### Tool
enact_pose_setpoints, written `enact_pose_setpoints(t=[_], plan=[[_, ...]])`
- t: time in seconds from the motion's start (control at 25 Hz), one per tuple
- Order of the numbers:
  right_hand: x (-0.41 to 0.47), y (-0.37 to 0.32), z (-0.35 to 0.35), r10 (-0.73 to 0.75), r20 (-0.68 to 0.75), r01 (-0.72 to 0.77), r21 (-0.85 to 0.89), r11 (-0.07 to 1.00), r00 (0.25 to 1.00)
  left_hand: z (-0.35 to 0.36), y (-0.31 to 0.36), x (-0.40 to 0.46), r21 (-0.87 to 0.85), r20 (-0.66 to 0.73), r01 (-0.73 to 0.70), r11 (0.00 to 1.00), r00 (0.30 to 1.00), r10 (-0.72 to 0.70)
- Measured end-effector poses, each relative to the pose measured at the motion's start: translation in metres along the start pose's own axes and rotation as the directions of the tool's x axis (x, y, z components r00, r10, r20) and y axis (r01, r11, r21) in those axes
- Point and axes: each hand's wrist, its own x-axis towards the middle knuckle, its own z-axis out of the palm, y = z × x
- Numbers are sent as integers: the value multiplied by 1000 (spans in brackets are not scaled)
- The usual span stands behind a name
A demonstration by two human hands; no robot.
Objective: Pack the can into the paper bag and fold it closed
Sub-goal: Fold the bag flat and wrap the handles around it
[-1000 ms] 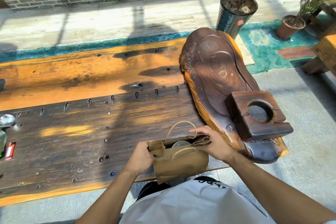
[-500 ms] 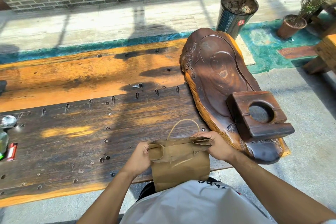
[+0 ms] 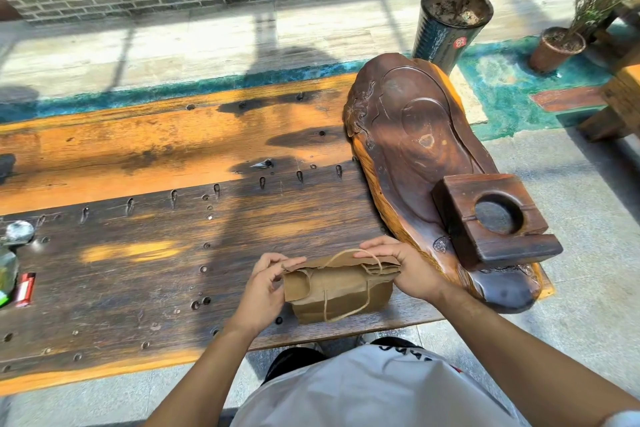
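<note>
A brown paper bag [image 3: 337,291] with string handles sits near the front edge of the wooden table [image 3: 145,274]. Its top is folded over toward me, so the mouth is shut and one string handle hangs down its front. The can is hidden inside. My left hand [image 3: 265,282] pinches the fold's left corner. My right hand [image 3: 403,267] presses the fold's right end, fingers laid over the top edge.
A large carved dark wood tray [image 3: 422,156] lies just right of the bag, with a square wooden block [image 3: 491,218] with a round hole on it. A red item [image 3: 26,289] and a bottle [image 3: 7,260] sit at the table's far left. Potted plants [image 3: 453,21] stand beyond.
The bag's mouth was open with the can's top showing; both hands have folded the top over and pressed it flat. The bag now sits farther onto the table.
</note>
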Motion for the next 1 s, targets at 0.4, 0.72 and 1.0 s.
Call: enact_pose_setpoints(t=[0.4, 0.72, 1.0], plan=[[-2, 11, 11, 33, -139, -48, -108, 993, 990, 11, 25, -20, -543, -90, 234, 806, 939, -332], [-4, 4, 17, 16, -140, -34, -132, 991, 990, 21, 41, -21, -231, -312, 153, 961, 924, -222], [-2, 13, 17, 36, -130, -66, -230, 971, 991, 24, 45, -11, -247, -311, 169, 954, 919, -244]])
